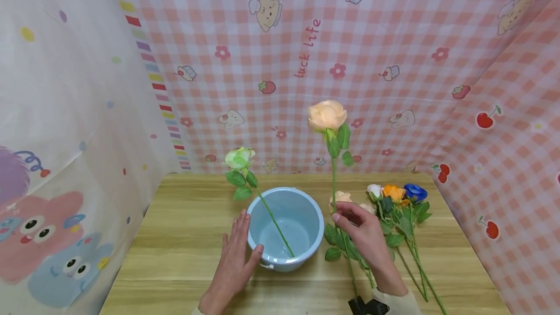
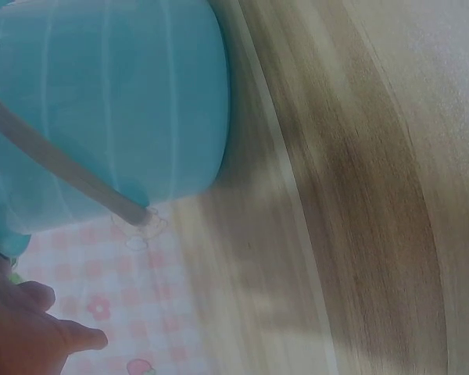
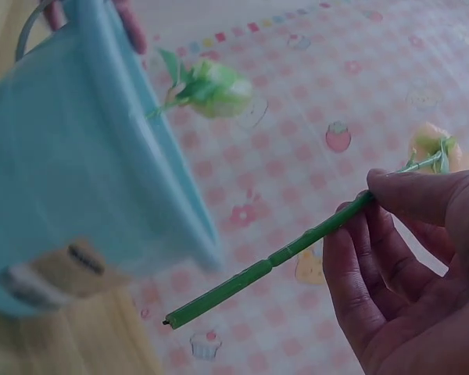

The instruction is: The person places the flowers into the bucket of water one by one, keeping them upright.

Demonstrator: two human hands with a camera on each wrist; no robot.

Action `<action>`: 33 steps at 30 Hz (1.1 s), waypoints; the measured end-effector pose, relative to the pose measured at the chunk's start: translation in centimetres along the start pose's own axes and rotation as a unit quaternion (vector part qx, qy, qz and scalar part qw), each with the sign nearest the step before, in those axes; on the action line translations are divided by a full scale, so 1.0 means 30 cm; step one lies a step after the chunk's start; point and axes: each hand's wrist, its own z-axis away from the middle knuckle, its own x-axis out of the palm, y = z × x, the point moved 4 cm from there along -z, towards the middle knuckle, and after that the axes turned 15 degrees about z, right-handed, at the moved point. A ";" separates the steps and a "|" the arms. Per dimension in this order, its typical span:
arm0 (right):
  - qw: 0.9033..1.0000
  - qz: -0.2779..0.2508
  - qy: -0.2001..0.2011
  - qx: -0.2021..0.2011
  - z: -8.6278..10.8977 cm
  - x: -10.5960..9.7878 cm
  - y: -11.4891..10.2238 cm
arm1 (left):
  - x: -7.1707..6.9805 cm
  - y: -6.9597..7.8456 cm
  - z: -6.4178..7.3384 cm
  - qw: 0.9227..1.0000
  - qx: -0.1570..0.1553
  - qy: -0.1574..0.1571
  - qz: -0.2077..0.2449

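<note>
My right hand (image 1: 365, 235) pinches the green stem of a peach rose (image 1: 327, 116) between thumb and fingertips. The rose stands upright to the right of a light blue bucket (image 1: 321, 230), bloom high above the table. In the right wrist view, the stem's cut lower end (image 3: 211, 303) points toward the bucket's rim. My left hand (image 1: 232, 259) rests against the bucket's left rim, fingers fairly straight along the outside and thumb near the edge. Inside the bucket leans a pale green rose (image 1: 239, 159), its bloom sticking out at the far left.
To the right lie several roses on the wooden table (image 1: 175, 237): a blue rose (image 1: 415, 192), an orange rose (image 1: 393, 193), a white rose (image 1: 375, 191) and peach ones partly behind my right hand. A checked cloth (image 1: 280, 52) hangs behind. The bucket's handle (image 2: 70, 172) hangs along its side.
</note>
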 end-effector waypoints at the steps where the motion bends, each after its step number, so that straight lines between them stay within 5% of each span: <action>1: 1.000 -0.009 -0.001 -0.005 -0.002 0.006 -0.012 | 0.000 0.000 0.000 1.000 0.001 0.001 -0.001; 17: 0.996 -0.051 -0.020 -0.069 -0.051 0.100 -0.135 | 0.001 -0.005 -0.004 1.000 0.004 0.003 -0.004; 33: 0.995 -0.028 -0.031 -0.091 -0.096 0.192 -0.143 | 0.002 -0.006 0.000 1.000 0.006 0.003 0.002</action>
